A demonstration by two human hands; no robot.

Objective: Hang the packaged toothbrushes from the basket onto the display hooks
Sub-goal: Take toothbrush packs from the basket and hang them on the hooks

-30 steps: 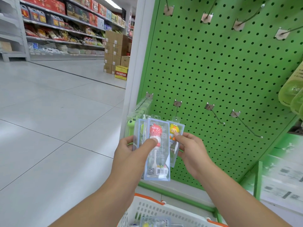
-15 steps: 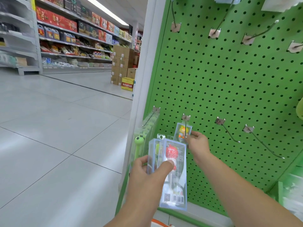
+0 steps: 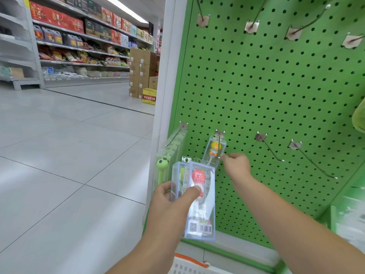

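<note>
Frog packs (image 3: 173,147) hang on the first hook, right hand (image 3: 236,165) pinches the duck pack (image 3: 214,153) threaded on the second hook (image 3: 219,135), left hand (image 3: 173,202) grips more packs (image 3: 199,198); two lower hooks and the basket (image 3: 189,265) likely remain.

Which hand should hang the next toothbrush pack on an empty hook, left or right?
Right, probably. The right hand is beside the duck pack on its hook, near the bare hook. The left hand has its grip full with the strawberry pack and others.
</note>
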